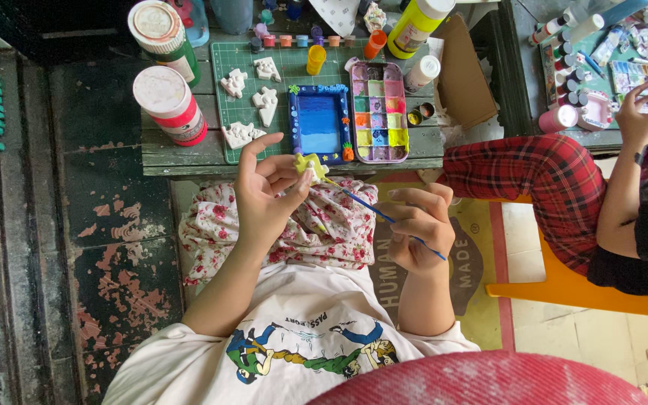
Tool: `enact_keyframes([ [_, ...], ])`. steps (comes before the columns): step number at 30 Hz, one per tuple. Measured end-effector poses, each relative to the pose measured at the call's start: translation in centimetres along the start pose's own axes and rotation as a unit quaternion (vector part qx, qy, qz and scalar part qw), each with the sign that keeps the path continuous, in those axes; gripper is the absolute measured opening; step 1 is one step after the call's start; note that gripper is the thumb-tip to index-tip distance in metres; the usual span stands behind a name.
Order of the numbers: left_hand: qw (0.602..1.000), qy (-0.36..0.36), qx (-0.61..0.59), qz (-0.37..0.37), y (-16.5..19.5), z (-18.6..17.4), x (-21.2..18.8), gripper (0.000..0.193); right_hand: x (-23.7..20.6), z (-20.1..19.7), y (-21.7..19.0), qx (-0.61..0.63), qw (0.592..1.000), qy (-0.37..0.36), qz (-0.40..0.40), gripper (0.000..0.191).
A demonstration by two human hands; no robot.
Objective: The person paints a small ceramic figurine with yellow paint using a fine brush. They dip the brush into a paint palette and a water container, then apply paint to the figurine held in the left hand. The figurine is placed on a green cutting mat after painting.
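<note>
Yellow-painted small plaster figure (310, 164) sits pinched between left hand (264, 191) fingertips; right hand (418, 229) fingers grip thin blue-handled paintbrush (384, 216), tip touching the figure.

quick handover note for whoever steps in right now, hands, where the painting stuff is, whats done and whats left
Left hand: pinches a small yellow-painted piece over the lap.
Right hand: holds a thin blue brush, tip at the piece.
On the green cutting mat: four unpainted white pieces and a blue frame. The paint palette sits right of the frame, with small paint pots and bottles behind.
Done: the frame looks painted blue; the held piece shows yellow.
Left: the four white pieces are bare; whether the held piece is fully covered cannot be seen.
A person seated to the right paints at another table.
</note>
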State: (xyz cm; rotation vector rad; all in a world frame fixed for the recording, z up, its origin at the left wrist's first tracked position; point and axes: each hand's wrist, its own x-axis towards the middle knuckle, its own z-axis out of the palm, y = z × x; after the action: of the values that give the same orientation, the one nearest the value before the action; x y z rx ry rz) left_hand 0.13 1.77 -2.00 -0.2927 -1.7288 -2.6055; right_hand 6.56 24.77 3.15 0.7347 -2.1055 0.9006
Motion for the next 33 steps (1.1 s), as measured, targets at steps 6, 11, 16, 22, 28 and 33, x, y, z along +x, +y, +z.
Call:
enact_keyframes([
  [6, 1.000, -0.001, 0.002, 0.001, 0.04, -0.04, 0.03, 0.064, 0.39, 0.13, -0.20, -0.001, 1.000, -0.004, -0.001, 0.016],
  [11, 1.000, -0.003, 0.006, 0.003, 0.10, -0.01, 0.09, 0.064, 0.56, 0.17, -0.22, 0.001, 1.000, -0.005, -0.003, 0.014],
  [16, 1.000, -0.003, 0.007, 0.003, 0.16, -0.05, 0.13, 0.064, 0.46, 0.34, 0.20, 0.007, 1.000, 0.011, -0.009, 0.014],
  [22, 1.000, -0.002, 0.003, 0.000, 0.15, 0.01, 0.09, 0.064, 0.12, 0.03, 0.35, 0.008, 1.000, 0.018, 0.003, 0.015],
  [28, 1.000, -0.001, -0.002, -0.001, 0.26, 0.02, 0.05, 0.064, 0.18, 0.07, 0.55, 0.027, 1.000, 0.011, 0.002, 0.015],
  [33, 1.000, -0.002, -0.002, -0.002, 0.29, -0.03, 0.02, 0.064, 0.37, -0.09, 0.47, 0.027, 1.000, 0.005, 0.013, 0.016],
])
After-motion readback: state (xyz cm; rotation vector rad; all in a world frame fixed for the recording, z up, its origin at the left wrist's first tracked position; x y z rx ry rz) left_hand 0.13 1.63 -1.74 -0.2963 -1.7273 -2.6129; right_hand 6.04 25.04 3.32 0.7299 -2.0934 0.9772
